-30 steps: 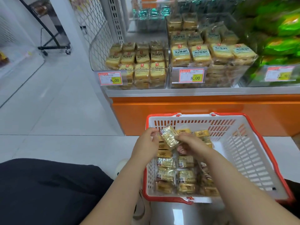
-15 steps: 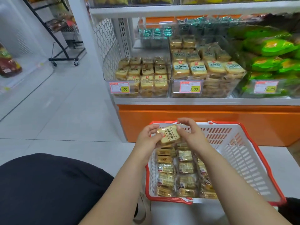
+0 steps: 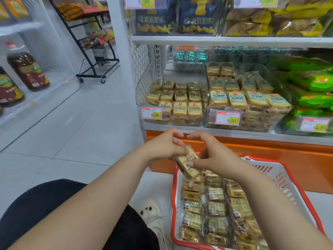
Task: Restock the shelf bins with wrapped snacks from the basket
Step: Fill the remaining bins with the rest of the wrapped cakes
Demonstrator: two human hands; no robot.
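Item: wrapped snack point(image 3: 188, 164), one piece, tilted, sitting at frame centre above the red-rimmed basket point(image 3: 295, 184), which is holding many more at lower right.

Step in hand: carrying a piece from basket toward the shelf bins. The next move is probably calling for a reach up to the left clear bin point(image 3: 173, 121), centre of frame, which looks to be offering room behind its front rows.

Left hand point(image 3: 162, 147): fingers curling, pinching the snack's upper end.

Right hand point(image 3: 214, 157): fingers bending around the snack's side, thumb pressing its face.
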